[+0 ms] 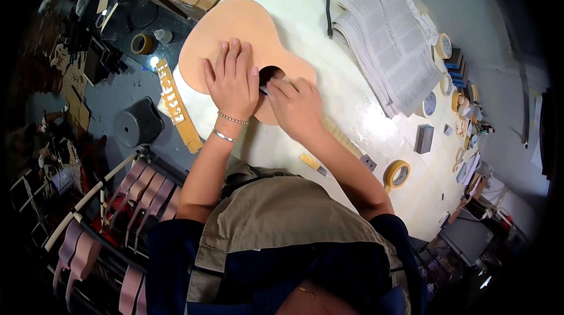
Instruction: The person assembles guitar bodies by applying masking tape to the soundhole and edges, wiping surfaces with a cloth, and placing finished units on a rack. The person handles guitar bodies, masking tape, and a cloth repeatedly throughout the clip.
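An unfinished, pale wooden guitar-shaped body, small like a ukulele's, lies face up on the white table. My left hand rests on its top with the fingers stretched out, next to the round soundhole. At the soundhole's near edge, my right hand has its fingers bent and pinched together. A small dark bit shows by those fingertips, too little of it to name. From under my right forearm a long pale strip runs away from the body; I cannot tell whether it joins it.
Folded newspapers lie at the right, with a black cable beside them. A yellow tape roll and grey block sit nearer. A slotted strip overhangs the left edge. Rack-held instrument bodies and a grey stool stand left.
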`<state>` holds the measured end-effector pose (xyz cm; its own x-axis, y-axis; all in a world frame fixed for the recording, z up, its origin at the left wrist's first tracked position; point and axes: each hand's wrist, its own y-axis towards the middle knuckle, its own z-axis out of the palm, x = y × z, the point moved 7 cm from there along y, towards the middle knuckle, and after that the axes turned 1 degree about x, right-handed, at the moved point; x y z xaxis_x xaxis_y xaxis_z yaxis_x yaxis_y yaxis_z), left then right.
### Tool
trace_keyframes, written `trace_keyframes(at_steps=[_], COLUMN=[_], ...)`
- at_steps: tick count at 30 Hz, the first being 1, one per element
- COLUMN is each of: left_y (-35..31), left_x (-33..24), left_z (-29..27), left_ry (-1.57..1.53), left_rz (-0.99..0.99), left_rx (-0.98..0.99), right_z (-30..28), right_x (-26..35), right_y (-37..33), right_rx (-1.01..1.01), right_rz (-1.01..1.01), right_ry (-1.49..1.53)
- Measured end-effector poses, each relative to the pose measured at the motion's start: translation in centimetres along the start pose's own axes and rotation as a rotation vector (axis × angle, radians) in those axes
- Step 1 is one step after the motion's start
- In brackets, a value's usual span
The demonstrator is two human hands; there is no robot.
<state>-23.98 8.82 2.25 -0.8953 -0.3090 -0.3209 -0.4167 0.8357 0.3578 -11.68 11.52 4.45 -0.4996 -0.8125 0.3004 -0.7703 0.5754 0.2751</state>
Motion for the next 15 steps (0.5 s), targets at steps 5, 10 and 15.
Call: trace_keyframes(at_steps=[5, 10, 15], left_y=[-0.2, -0.6, -0.2], left_x=[0.4, -1.7, -3.1], left_z=[-0.1, 0.8, 1.0], left_ry=[-0.219, -0.265, -0.229], left_rz=[-0.052, 0.062, 0.005], left_rx=[0.061, 0.154, 0.240], right_z=[-5.3, -5.9, -4.2], right_x=[-1.5, -6.3, -7.7], right_y=[-6.7, -12.8, -15.3], right_rx=[-0.110, -0.235, -0.265], right_rz=[0.216, 0.469, 0.509], right_ry=[0.041, -0.030, -0.016])
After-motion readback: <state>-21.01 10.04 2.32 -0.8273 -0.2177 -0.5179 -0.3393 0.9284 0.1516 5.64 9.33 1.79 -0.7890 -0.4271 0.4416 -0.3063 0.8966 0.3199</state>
